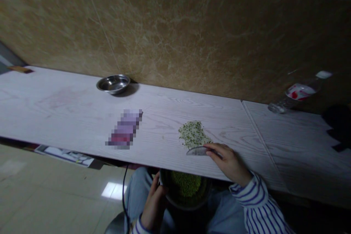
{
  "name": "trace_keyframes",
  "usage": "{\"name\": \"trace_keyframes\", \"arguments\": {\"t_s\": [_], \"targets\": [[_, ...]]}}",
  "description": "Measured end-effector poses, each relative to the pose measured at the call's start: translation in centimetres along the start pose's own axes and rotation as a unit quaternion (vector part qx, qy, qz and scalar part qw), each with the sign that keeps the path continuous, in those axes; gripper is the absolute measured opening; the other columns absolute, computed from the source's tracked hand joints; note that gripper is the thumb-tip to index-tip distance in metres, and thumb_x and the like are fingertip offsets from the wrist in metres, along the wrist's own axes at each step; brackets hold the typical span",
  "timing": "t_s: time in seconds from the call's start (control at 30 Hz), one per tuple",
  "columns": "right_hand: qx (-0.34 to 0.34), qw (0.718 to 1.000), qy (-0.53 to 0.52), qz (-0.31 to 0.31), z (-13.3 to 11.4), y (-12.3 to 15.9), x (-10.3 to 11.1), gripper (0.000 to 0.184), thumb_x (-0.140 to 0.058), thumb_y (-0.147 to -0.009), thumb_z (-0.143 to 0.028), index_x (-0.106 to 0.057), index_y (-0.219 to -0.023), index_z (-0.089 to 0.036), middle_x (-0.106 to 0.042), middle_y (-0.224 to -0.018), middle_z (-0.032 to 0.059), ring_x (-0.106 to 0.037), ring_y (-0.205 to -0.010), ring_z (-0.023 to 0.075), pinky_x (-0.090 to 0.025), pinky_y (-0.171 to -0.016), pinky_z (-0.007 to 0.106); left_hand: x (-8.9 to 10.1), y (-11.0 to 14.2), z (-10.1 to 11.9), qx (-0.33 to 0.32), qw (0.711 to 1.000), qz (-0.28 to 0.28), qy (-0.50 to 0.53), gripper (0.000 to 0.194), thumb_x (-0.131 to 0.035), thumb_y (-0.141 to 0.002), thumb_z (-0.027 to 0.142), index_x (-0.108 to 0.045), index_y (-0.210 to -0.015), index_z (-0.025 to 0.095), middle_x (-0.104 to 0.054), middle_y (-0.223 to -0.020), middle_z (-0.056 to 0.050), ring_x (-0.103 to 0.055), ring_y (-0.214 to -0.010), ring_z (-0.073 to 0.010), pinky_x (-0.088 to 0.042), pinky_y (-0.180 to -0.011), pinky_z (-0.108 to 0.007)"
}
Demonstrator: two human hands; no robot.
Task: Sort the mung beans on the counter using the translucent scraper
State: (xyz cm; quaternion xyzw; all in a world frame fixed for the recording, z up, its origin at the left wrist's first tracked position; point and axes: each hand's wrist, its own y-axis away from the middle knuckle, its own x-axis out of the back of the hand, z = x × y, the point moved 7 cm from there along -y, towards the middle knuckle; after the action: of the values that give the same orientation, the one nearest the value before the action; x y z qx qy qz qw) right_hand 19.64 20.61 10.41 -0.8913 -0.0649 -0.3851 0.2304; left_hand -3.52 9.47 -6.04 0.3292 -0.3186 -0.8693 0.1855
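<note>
My right hand (223,158) pinches a flat grey scraper-like piece (197,150) with a curved edge; its exact kind is unclear. It rests on the table at the near side of a thin patch of small green beans (194,133), mixed with something pale. Below the table edge, over my lap, is a metal bowl (189,206) containing many green beans (188,182). My left hand (157,199) grips this bowl by its left rim, the thumb along the side. Part of the bowl is hidden beneath the table edge.
A shallow steel bowl (113,85) stands by the wall at the back left. Nearer lies a blurred, phone-like rectangle (124,129). To the right, a clear plastic bottle (300,92) leans tilted near the wall, with a dark object (338,124) beside it. A black cable (124,186) hangs down left.
</note>
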Motion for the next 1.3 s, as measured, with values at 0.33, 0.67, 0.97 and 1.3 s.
{"name": "trace_keyframes", "arguments": {"t_s": [0.33,0.67,0.97,1.3], "targets": [[0.017,0.999,0.047,-0.006,0.5,-3.5,-0.8,0.025,-0.057,-0.092,-0.017,-0.074,-0.109,-0.022,-0.080,-0.100,0.0060,-0.075,-0.091,0.0218,-0.058,-0.084,0.037,-0.1,-0.5,-0.2,-0.007,1.000,0.004,0.008,0.062,-0.074,-0.054,0.023,-0.069,-0.115,0.027,-0.075,-0.110,-0.007,-0.067,-0.105,-0.0334,-0.053,-0.078,-0.037],[-0.004,1.000,-0.002,0.030,1.6,-4.8,-1.0,0.024,-0.058,-0.090,-0.019,-0.075,-0.106,-0.026,-0.080,-0.099,0.0046,-0.074,-0.090,0.0215,-0.058,-0.085,0.038,-1.4,1.0,1.0,-0.006,1.000,-0.004,-0.010,0.064,-0.069,-0.059,0.023,-0.062,-0.122,0.025,-0.075,-0.105,-0.006,-0.067,-0.102,-0.0319,-0.053,-0.074,-0.036],[-0.079,0.980,-0.087,0.161,4.4,-2.9,-0.2,0.027,-0.059,-0.089,-0.028,-0.074,-0.111,-0.023,-0.079,-0.099,0.0070,-0.074,-0.086,0.0210,-0.060,-0.076,0.034,-1.9,1.6,1.4,-0.019,0.999,-0.005,-0.028,0.062,-0.069,-0.059,0.024,-0.062,-0.121,0.024,-0.074,-0.094,-0.005,-0.068,-0.084,-0.0276,-0.052,-0.068,-0.034],[0.009,0.990,0.043,0.131,1.7,-5.0,-0.4,0.028,-0.054,-0.094,-0.017,-0.075,-0.112,-0.024,-0.079,-0.105,0.0081,-0.073,-0.095,0.0231,-0.055,-0.086,0.039,-2.7,2.1,0.9,-0.024,0.999,-0.035,-0.028,0.057,-0.069,-0.062,0.022,-0.066,-0.118,0.026,-0.074,-0.112,-0.007,-0.066,-0.104,-0.0326,-0.053,-0.072,-0.035]]}}
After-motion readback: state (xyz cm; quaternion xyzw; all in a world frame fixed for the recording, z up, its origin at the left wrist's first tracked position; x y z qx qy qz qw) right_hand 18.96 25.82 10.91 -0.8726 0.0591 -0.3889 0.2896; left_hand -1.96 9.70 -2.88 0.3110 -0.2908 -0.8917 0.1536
